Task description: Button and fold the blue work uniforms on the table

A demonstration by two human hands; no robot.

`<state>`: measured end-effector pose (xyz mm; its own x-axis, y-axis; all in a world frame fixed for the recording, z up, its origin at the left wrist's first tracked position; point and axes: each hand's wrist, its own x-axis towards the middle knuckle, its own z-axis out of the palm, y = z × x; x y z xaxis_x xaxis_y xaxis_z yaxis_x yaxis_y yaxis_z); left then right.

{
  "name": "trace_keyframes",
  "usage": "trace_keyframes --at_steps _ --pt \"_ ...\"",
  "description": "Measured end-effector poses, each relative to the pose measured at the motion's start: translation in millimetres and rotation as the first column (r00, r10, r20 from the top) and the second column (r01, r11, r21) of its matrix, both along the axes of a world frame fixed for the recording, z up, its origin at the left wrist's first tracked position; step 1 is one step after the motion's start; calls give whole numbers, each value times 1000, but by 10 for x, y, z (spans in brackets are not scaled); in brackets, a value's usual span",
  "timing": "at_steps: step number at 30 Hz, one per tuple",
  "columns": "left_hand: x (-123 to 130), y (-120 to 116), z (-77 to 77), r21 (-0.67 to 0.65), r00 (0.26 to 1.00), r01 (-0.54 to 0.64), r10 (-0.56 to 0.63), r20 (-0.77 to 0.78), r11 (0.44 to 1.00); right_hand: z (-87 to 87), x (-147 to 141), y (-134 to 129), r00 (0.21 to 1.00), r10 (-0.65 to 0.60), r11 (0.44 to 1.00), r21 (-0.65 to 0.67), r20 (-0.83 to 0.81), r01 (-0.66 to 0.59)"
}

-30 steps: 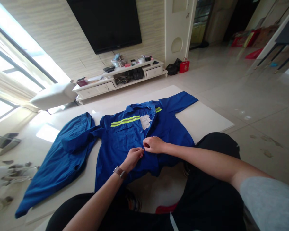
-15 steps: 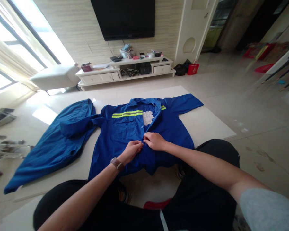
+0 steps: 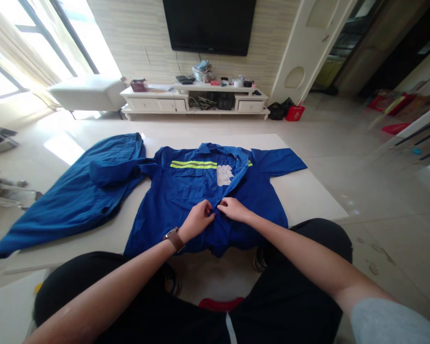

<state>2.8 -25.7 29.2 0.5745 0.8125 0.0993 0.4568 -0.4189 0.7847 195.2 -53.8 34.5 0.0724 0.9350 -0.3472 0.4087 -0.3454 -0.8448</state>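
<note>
A blue work jacket (image 3: pixel 186 224) with a yellow-and-grey reflective stripe lies front up on a low white table. Its front is parted at the top, showing a whitish patch inside. My right hand (image 3: pixel 234 209) pinches the edge of the jacket's front opening beside a small button (image 3: pixel 217 211). Just left of it, my left hand (image 3: pixel 198 220), a watch on its wrist, is over the front with curled fingers. Its thumb and fingertips are apart, and no cloth shows between them. Blue trousers or a similar folded garment (image 3: pixel 75 191) lie to the left, under one jacket sleeve.
The white table (image 3: pixel 301 196) stretches between my knees and a white TV cabinet (image 3: pixel 157 104) at the wall. A grey padded bench (image 3: pixel 88 93) stands at the window. A red bag (image 3: pixel 295 112) sits on the floor right of the cabinet.
My left hand has loosened from its pinch and drawn slightly away from my right hand, so a button now shows between them. The camera view has shifted a little.
</note>
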Motion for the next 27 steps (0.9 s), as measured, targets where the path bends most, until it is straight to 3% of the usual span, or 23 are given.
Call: trace_keyframes --at_steps 2,4,11,16,19,24,27 --pt "-38 25 45 184 996 23 -7 -87 983 19 44 40 979 -175 985 -11 -105 175" --pt "-87 61 48 276 976 85 -24 -216 957 50 108 82 932 -310 951 -64 -189 303" --pt "-180 98 -75 168 834 269 -143 -532 948 30 260 163 803 -529 842 -48 -274 537" --pt "-153 -9 101 77 715 361 -223 -662 929 16 306 183 800 -539 827 12 -262 562" --pt "-172 -149 195 81 691 409 -251 -678 909 46 350 151 814 -522 835 43 -256 549" --pt "-157 -275 241 204 759 441 -243 -604 874 52 337 69 859 -424 877 105 -288 468" --pt "-37 -128 150 261 872 281 -132 -471 924 15 284 77 878 -360 903 120 -317 413"
